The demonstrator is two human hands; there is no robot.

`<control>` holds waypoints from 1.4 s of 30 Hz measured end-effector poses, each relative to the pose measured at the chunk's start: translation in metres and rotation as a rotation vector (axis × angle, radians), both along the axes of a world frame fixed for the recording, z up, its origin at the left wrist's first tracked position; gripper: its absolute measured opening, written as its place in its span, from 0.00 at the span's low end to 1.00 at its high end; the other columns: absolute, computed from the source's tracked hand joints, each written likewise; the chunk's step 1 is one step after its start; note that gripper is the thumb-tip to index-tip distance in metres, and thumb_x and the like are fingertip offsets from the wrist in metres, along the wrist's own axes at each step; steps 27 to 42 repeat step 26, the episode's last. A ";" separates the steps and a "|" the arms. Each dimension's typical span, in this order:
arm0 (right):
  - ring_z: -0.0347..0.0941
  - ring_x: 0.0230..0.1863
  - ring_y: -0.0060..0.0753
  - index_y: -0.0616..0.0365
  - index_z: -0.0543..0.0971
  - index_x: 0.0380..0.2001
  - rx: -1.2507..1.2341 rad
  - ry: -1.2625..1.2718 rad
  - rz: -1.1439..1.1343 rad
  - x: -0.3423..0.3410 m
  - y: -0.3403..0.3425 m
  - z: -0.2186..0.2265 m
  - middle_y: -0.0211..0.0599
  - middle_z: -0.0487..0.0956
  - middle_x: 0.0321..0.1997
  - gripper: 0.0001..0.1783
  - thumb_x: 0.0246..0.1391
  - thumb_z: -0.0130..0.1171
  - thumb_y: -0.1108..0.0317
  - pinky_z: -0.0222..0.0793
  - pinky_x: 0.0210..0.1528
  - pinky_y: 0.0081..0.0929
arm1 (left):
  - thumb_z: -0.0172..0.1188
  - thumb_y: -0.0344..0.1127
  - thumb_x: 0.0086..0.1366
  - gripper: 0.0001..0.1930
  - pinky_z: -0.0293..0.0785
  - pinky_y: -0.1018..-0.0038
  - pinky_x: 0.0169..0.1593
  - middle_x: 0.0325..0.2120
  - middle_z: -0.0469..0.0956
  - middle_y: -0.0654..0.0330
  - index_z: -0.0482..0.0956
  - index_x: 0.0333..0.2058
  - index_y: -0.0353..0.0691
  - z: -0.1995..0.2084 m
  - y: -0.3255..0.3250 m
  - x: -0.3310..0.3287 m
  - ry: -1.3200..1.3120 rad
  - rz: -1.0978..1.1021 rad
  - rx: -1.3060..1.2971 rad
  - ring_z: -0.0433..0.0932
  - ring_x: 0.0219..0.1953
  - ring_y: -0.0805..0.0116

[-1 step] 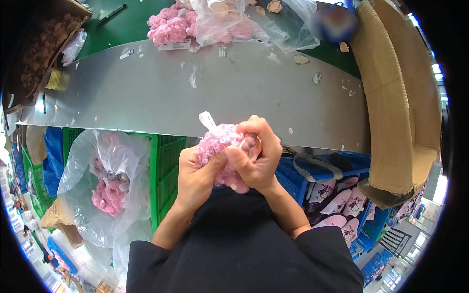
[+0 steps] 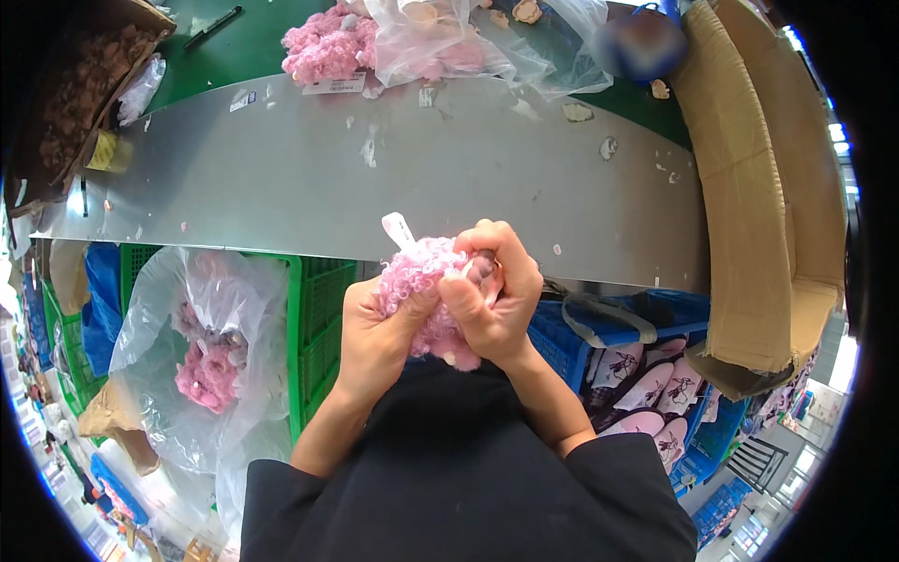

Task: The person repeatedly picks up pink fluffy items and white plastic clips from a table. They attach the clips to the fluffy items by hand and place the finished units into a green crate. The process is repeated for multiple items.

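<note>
A pink curly plush toy (image 2: 421, 272) is between my two hands, in front of my body at the near edge of the metal worktop. A white fabric tag (image 2: 397, 229) sticks up from its upper left. My left hand (image 2: 373, 330) is closed on the toy's left side, thumb pressed on the curls. Closed on its right side, my right hand (image 2: 501, 300) pinches it with thumb and fingers around a smooth pale and greyish-brown part (image 2: 482, 270). My palms hide much of the toy.
Pink plush pieces (image 2: 328, 47) and clear plastic bags (image 2: 440, 42) lie on the far worktop (image 2: 468, 150). A cardboard box (image 2: 749, 187) stands right. Below left, a green crate (image 2: 318, 318) adjoins a bag of plush pieces (image 2: 211, 375); below right, a blue crate (image 2: 562, 342) holds slippers (image 2: 646, 384).
</note>
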State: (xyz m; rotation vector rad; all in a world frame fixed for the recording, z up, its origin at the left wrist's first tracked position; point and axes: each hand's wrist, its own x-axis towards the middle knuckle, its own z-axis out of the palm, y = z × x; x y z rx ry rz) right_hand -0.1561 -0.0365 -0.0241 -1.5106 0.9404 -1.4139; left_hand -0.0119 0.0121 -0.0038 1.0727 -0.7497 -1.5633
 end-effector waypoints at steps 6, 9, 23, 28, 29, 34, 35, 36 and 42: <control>0.57 0.22 0.11 0.62 0.75 0.33 0.100 -0.183 0.050 0.005 -0.003 0.005 0.20 0.65 0.19 0.14 0.63 0.63 0.62 0.52 0.24 0.17 | 0.62 0.41 0.73 0.16 0.80 0.75 0.36 0.32 0.85 0.56 0.82 0.45 0.30 -0.001 0.004 -0.005 0.392 0.046 0.077 0.83 0.29 0.71; 0.56 0.22 0.10 0.62 0.75 0.33 0.111 -0.192 0.048 0.007 -0.006 0.004 0.20 0.65 0.19 0.12 0.63 0.62 0.64 0.51 0.24 0.17 | 0.63 0.42 0.72 0.18 0.81 0.74 0.38 0.34 0.85 0.55 0.81 0.47 0.30 -0.004 0.002 -0.004 0.451 0.038 0.093 0.84 0.32 0.69; 0.63 0.24 0.14 0.63 0.77 0.36 0.127 -0.073 -0.048 0.011 -0.006 -0.012 0.26 0.71 0.23 0.14 0.62 0.66 0.62 0.60 0.25 0.19 | 0.68 0.28 0.64 0.12 0.80 0.75 0.41 0.33 0.86 0.56 0.82 0.45 0.29 -0.007 -0.002 0.020 0.209 -0.256 -0.054 0.85 0.36 0.71; 0.71 0.28 0.18 0.62 0.81 0.44 0.115 -0.032 -0.016 0.005 -0.007 -0.010 0.31 0.79 0.27 0.16 0.61 0.67 0.60 0.68 0.31 0.17 | 0.68 0.30 0.64 0.16 0.81 0.77 0.39 0.35 0.85 0.56 0.79 0.50 0.31 0.009 -0.007 0.007 0.047 -0.058 0.060 0.85 0.33 0.71; 0.71 0.28 0.18 0.62 0.81 0.44 0.115 -0.032 -0.016 0.005 -0.007 -0.010 0.31 0.79 0.27 0.16 0.61 0.67 0.60 0.68 0.31 0.17 | 0.68 0.30 0.64 0.16 0.81 0.77 0.39 0.35 0.85 0.56 0.79 0.50 0.31 0.009 -0.007 0.007 0.047 -0.058 0.060 0.85 0.33 0.71; 0.71 0.28 0.18 0.62 0.81 0.44 0.115 -0.032 -0.016 0.005 -0.007 -0.010 0.31 0.79 0.27 0.16 0.61 0.67 0.60 0.68 0.31 0.17 | 0.68 0.30 0.64 0.16 0.81 0.77 0.39 0.35 0.85 0.56 0.79 0.50 0.31 0.009 -0.007 0.007 0.047 -0.058 0.060 0.85 0.33 0.71; 0.71 0.28 0.18 0.62 0.81 0.44 0.115 -0.032 -0.016 0.005 -0.007 -0.010 0.31 0.79 0.27 0.16 0.61 0.67 0.60 0.68 0.31 0.17 | 0.68 0.30 0.64 0.16 0.81 0.77 0.39 0.35 0.85 0.56 0.79 0.50 0.31 0.009 -0.007 0.007 0.047 -0.058 0.060 0.85 0.33 0.71; 0.71 0.28 0.18 0.62 0.81 0.44 0.115 -0.032 -0.016 0.005 -0.007 -0.010 0.31 0.79 0.27 0.16 0.61 0.67 0.60 0.68 0.31 0.17 | 0.68 0.30 0.64 0.16 0.81 0.77 0.39 0.35 0.85 0.56 0.79 0.50 0.31 0.009 -0.007 0.007 0.047 -0.058 0.060 0.85 0.33 0.71; 0.71 0.28 0.18 0.62 0.81 0.44 0.115 -0.032 -0.016 0.005 -0.007 -0.010 0.31 0.79 0.27 0.16 0.61 0.67 0.60 0.68 0.31 0.17 | 0.68 0.30 0.64 0.16 0.81 0.77 0.39 0.35 0.85 0.56 0.79 0.50 0.31 0.009 -0.007 0.007 0.047 -0.058 0.060 0.85 0.33 0.71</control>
